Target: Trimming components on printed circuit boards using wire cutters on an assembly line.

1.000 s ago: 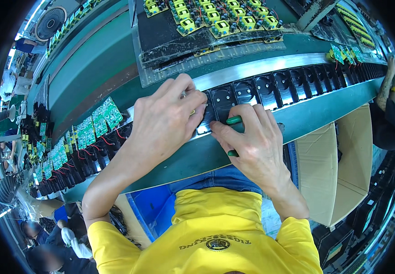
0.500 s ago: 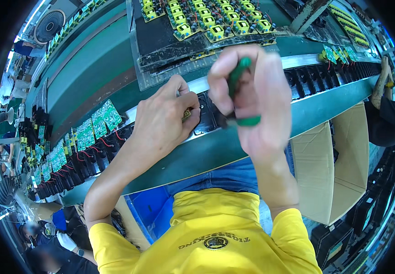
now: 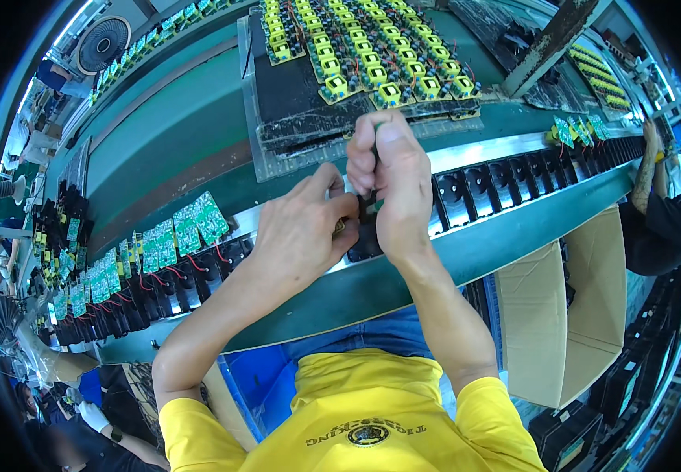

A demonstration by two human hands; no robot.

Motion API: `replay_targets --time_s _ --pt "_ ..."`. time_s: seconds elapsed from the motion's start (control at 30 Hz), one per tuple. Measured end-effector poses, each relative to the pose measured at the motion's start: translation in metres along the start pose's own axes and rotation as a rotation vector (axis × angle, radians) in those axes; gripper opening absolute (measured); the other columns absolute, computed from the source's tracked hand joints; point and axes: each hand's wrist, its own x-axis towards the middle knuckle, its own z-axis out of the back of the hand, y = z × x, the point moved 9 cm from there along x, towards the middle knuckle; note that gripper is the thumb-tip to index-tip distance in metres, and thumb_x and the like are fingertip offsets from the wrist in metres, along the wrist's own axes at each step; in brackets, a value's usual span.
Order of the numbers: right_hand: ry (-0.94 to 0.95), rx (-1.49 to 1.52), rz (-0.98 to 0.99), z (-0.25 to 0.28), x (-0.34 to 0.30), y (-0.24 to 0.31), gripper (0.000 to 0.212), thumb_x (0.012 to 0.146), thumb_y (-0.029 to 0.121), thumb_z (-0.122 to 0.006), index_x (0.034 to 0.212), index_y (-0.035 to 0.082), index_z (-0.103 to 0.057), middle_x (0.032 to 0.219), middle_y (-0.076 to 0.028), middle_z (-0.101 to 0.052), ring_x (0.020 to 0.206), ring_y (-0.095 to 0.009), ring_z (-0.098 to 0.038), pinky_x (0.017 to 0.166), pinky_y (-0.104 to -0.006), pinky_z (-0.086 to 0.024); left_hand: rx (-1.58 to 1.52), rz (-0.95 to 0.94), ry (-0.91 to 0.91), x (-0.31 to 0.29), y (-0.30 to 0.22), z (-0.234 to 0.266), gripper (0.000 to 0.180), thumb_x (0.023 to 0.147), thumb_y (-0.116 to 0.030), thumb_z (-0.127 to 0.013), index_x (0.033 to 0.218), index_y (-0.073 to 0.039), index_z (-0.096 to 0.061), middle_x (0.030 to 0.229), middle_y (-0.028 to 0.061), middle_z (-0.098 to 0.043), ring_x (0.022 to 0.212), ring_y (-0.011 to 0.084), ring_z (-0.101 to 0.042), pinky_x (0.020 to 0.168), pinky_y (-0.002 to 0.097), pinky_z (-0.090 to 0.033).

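My left hand (image 3: pixel 297 228) is closed, thumb and fingers pinching a small circuit board (image 3: pixel 339 227) of which only a yellowish edge shows. It rests over the row of black plastic cases (image 3: pixel 505 185). Right beside it, my right hand (image 3: pixel 401 185) is wrapped round green-handled pliers (image 3: pixel 375 206). Most of the tool is hidden by the fingers, and its tip lies between the two hands, where I cannot make out what it touches.
Beyond the hands, a black board (image 3: pixel 301 126) bears many circuit boards with yellow transformers. Green circuit boards (image 3: pixel 199 220) with red wires stand along the cases at left. An open cardboard box (image 3: pixel 533 330) is at right, below the bench edge. Another person's arm (image 3: pixel 645 177) reaches in at far right.
My right hand has come left and turned, bringing the pliers close to my left hand. The left hand keeps its pinch. The whole view has shifted slightly.
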Motion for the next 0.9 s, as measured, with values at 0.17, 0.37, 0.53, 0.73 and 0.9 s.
replay_targets --time_s 0.17,0.37,0.53,0.73,0.9 --pt "0.076 0.013 0.031 0.011 -0.008 -0.012 0.012 0.111 0.018 -0.051 0.108 0.009 -0.057 0.084 -0.001 -0.051 0.073 -0.010 -0.040 0.065 -0.0279 -0.035 -0.021 -0.001 0.014 -0.003 -0.001 -0.002 0.007 0.088 -0.017 -0.080 0.090 -0.011 -0.076 0.109 0.0075 -0.058 0.089 0.0294 -0.069 0.066 0.0431 -0.054" --pt "-0.046 -0.012 0.104 0.003 -0.016 0.033 0.013 0.106 0.014 -0.059 0.115 0.007 -0.065 0.093 -0.004 -0.056 0.074 -0.013 -0.044 0.066 -0.0272 -0.038 0.022 -0.021 0.093 0.008 -0.005 0.000 0.007 0.089 -0.018 -0.079 0.090 -0.011 -0.077 0.106 0.0088 -0.058 0.088 0.0310 -0.069 0.067 0.0450 -0.054" --pt "0.139 -0.616 0.246 0.003 -0.068 0.100 0.019 0.097 0.014 -0.078 0.115 0.011 -0.080 0.101 -0.007 -0.062 0.080 -0.017 -0.051 0.071 -0.0300 -0.046 0.023 -0.064 0.341 0.016 0.001 0.006 0.010 0.089 -0.018 -0.079 0.094 -0.009 -0.079 0.108 0.0105 -0.061 0.087 0.0341 -0.069 0.073 0.0467 -0.056" --pt "0.418 -1.656 0.402 0.009 -0.094 0.059 0.025 0.088 0.021 -0.091 0.113 0.019 -0.088 0.109 -0.004 -0.065 0.088 -0.019 -0.058 0.076 -0.0335 -0.052 0.027 -0.025 0.616 0.049 -0.004 0.013 0.033 0.090 -0.018 -0.079 0.122 -0.010 -0.079 0.128 0.0103 -0.068 0.103 0.0354 -0.071 0.087 0.0446 -0.059" --pt "0.444 -1.681 0.411 0.011 -0.094 0.054 0.026 0.088 0.024 -0.092 0.114 0.022 -0.088 0.110 -0.002 -0.064 0.090 -0.021 -0.060 0.077 -0.0347 -0.054 0.090 -0.053 -0.050 0.056 -0.001 0.042 0.047 0.092 -0.009 -0.074 0.139 -0.012 -0.072 0.141 0.0129 -0.068 0.121 0.0327 -0.070 0.102 0.0472 -0.058"
